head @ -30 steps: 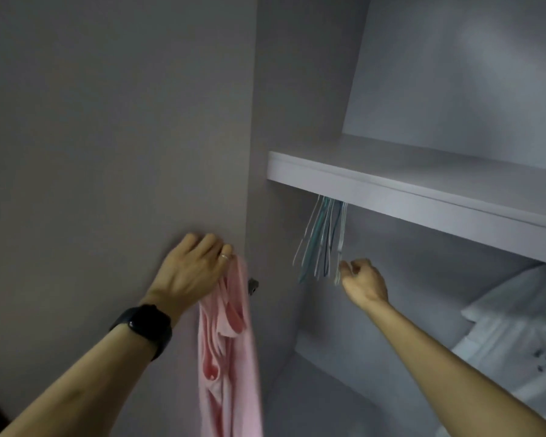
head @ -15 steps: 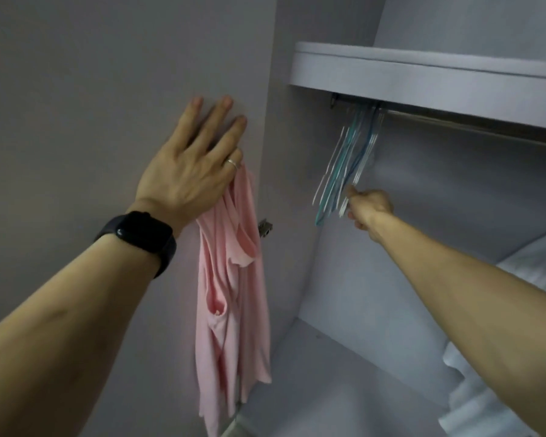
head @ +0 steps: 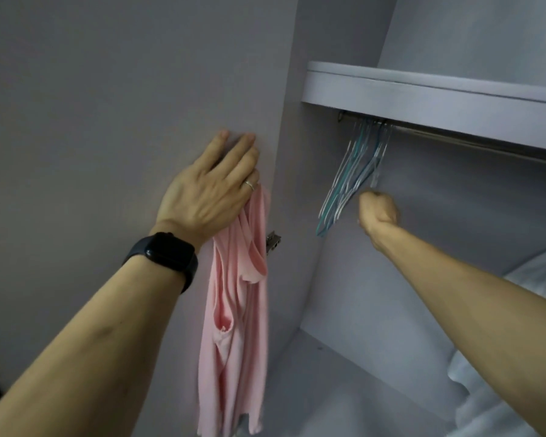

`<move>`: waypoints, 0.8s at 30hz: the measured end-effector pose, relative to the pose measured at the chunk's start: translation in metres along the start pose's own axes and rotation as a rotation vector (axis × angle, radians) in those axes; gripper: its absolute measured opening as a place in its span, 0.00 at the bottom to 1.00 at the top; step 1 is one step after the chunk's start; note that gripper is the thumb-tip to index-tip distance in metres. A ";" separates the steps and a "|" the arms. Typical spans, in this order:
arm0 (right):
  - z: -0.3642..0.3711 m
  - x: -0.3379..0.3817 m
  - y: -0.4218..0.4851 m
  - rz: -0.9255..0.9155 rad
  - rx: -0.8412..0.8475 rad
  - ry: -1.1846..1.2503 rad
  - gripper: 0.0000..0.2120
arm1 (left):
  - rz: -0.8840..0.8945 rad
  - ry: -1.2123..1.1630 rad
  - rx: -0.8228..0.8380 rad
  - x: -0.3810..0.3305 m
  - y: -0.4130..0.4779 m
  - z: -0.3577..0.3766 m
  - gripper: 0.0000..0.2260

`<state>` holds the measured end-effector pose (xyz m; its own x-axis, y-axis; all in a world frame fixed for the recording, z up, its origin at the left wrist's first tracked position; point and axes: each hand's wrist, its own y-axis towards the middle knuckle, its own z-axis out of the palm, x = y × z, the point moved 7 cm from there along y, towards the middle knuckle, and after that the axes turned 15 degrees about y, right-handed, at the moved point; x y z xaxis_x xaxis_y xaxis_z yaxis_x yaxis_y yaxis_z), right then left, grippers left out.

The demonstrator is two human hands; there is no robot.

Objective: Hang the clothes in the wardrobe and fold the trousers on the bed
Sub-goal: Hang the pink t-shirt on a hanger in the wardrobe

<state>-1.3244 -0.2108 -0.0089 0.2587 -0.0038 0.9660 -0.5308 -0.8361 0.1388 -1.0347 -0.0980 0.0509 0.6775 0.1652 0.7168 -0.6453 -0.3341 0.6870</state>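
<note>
A: Quick, what changed?
B: A second ago the right hand (head: 379,212) was only reaching at the hangers (head: 350,171). Now we log its fingers clenched in a fist on the lower end of a pale hanger (head: 375,179), at 5 o'clock of the bunch. Hooks look to be on the rail (head: 454,134).
A: Left?
B: The left hand (head: 208,190) went from curled to fingers flat on the wardrobe door (head: 108,105). The pink top (head: 234,310) hangs at 6 o'clock from the hand's 4 o'clock edge. We judge a thumb pinch, but the thumb is hidden.
A: Meaning for the task?
B: We read it as hanger chosen. Next we'd expect it lifted off and the top threaded on. The top isn't hung yet.
A: Other differences?
B: The view tipped up. The rail under the shelf (head: 423,93) now shows, and the white garment (head: 542,279) has slid to the 3 o'clock edge. Trousers and bed aren't in view.
</note>
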 end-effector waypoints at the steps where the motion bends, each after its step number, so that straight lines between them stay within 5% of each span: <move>1: -0.008 0.006 -0.001 -0.007 -0.045 -0.059 0.24 | 0.012 -0.004 -0.024 -0.001 -0.001 -0.001 0.15; 6: -0.059 0.035 -0.012 -0.062 -0.191 -0.232 0.27 | -0.009 -0.060 -0.086 -0.001 -0.002 -0.009 0.17; 14: -0.150 0.020 -0.094 -0.069 -0.138 -0.217 0.23 | -0.003 -0.293 0.103 0.011 0.004 -0.024 0.21; 17: -0.184 0.009 -0.140 -0.053 -0.107 -0.107 0.25 | -0.076 -0.577 0.342 0.013 0.014 -0.045 0.09; 20: -0.215 -0.006 -0.186 -0.008 -0.084 -0.065 0.27 | -0.195 -0.897 0.735 -0.003 0.007 -0.061 0.08; 24: -0.238 -0.021 -0.234 0.046 -0.067 0.054 0.27 | -0.146 -1.065 0.840 -0.041 0.007 -0.102 0.12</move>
<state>-1.3978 0.1161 -0.0099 0.1897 -0.0097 0.9818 -0.5941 -0.7972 0.1070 -1.1029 -0.0125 0.0382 0.9083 -0.4145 -0.0568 -0.3971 -0.8968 0.1949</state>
